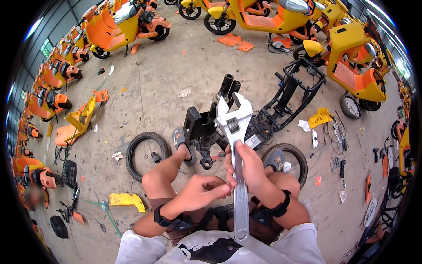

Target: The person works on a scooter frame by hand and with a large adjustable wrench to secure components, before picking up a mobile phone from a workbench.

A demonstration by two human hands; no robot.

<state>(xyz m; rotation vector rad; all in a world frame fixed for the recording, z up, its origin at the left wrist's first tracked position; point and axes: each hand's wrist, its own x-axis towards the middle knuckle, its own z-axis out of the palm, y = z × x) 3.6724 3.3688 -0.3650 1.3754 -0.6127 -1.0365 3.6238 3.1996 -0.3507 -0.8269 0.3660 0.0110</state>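
Note:
My right hand grips a large silver adjustable wrench by its handle, holding it upright in front of me with the jaw at the top. My left hand is curled beside the handle, its fingertips near my right fingers; what they hold, if anything, is hidden. Behind the wrench jaw stands a black steel fork-and-bracket assembly between my feet, partly covered by the wrench. A battered black scooter frame lies beyond it, with wiring and electrical parts at its near end.
Tires lie beside my left foot and right foot. Yellow panels, cables and loose parts are scattered about. Several yellow-orange scooters line the back and sides. A person is at the far left.

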